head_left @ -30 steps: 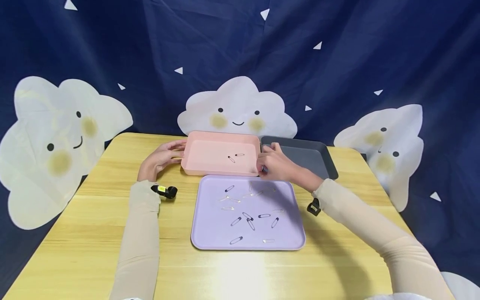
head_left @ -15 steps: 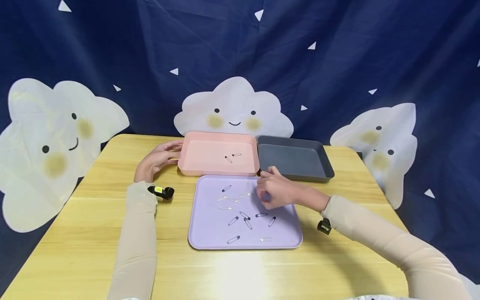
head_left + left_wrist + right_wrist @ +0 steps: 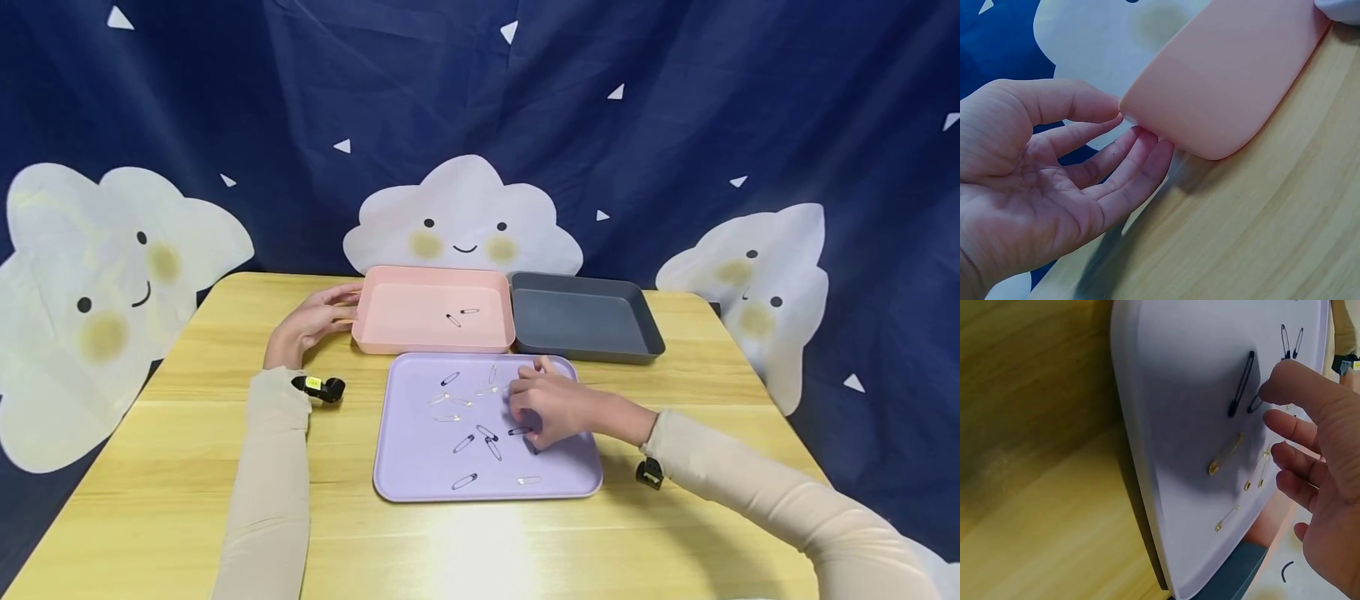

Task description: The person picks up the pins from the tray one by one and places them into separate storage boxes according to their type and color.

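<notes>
Head view: on a wooden counter [image 3: 345,500], I see a lilac tray [image 3: 412,467] before a pink tray [image 3: 405,317] and grey tray [image 3: 585,321]. The left hand [image 3: 309,321], fingers loosely extended, touches the pink tray; the right hand [image 3: 555,408], fingers parted, hangs over the lilac tray's black pins [image 3: 1241,385] and gold pins [image 3: 1227,454].

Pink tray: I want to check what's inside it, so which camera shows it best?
The head view: it shows the pink tray whole, with two safety pins inside. The left wrist view shows only its outer wall, touched by the left hand; the right wrist view, just a sliver past the purple tray.
</notes>
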Motion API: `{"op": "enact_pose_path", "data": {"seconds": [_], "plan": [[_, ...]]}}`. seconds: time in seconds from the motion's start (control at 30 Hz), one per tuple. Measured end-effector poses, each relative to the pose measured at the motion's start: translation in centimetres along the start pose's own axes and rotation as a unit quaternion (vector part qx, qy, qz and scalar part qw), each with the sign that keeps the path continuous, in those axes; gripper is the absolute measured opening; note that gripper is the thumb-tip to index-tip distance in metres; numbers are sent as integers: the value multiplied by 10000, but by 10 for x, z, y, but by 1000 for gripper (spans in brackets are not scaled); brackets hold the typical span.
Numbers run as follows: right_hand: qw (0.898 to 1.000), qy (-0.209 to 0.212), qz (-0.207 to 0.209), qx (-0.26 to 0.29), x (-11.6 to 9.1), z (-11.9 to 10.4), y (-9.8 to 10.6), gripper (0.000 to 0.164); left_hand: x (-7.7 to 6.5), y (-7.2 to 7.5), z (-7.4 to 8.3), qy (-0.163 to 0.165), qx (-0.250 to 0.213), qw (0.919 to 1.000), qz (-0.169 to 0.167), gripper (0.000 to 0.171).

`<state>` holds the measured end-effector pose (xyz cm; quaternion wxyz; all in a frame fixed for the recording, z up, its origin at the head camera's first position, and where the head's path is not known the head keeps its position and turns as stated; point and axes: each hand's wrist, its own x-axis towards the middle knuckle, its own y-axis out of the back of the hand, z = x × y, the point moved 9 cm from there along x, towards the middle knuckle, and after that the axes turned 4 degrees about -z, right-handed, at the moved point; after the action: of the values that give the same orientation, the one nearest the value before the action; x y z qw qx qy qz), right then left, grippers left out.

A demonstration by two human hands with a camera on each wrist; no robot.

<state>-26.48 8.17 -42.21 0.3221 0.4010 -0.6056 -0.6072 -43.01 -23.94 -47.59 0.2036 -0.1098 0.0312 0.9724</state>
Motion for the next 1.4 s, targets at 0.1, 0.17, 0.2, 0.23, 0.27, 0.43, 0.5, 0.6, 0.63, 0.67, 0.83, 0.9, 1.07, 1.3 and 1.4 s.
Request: {"op": "enact_pose_path", "data": {"seconds": [0.1, 0.17, 0.2, 0.23, 0.27, 0.43, 0.5, 0.6, 0.63, 0.67, 0.83, 0.9, 1.07, 1.3, 1.4], "plan": [[10000, -26, 18, -74, 0, -1, -3, 23, 0, 0, 0, 3, -14, 10000, -7, 70], [9999, -65, 18, -107, 0, -1, -4, 22, 0, 0, 0, -10, 10, 10000, -20, 70], [9999, -77, 40, -141, 0, -2, -5, 22, 0, 0, 0, -16, 11, 10000, -18, 70], [9998, -98, 44, -145, 0, -2, -5, 21, 0, 0, 0, -18, 13, 10000, -15, 70], [9998, -112, 50, -149, 0, -2, -5, 21, 0, 0, 0, -19, 28, 10000, -18, 71], [9999, -102, 100, -77, 1, -3, -4, 21, 3, 1, -2, 2, -57, 10000, 4, 71], [9999, -84, 123, -28, 1, -4, -3, 21, 4, 2, -3, 1, -75, 10000, 0, 71], [9999, -60, 132, 35, 2, -5, -2, 21, 4, 3, -3, 4, -67, 10000, 2, 70], [9999, -40, 138, 36, 2, -6, -2, 21, 4, 3, -3, 2, -64, 10000, 9, 70], [9999, -33, 131, 43, 3, -6, -1, 20, 4, 3, -3, 2, -49, 10000, 24, 69], [9999, 11, 123, -32, 3, -9, -2, 20, 2, 2, -2, -65, 5, 10000, 33, 67], [9999, 17, 126, -46, 3, -10, -2, 21, 1, 0, -2, -80, 6, 10000, 18, 66], [9999, 27, 64, -143, 2, -13, -4, 20, -1, -3, -4, -71, -70, 10000, -6, 68], [9998, 61, 49, -207, 2, -14, -4, 21, -1, -2, -5, -76, 13, 10000, 19, 69], [9997, 46, 81, -230, 3, -14, -2, 21, -1, -1, -2, -113, 67, 9999, 27, 68]]}}
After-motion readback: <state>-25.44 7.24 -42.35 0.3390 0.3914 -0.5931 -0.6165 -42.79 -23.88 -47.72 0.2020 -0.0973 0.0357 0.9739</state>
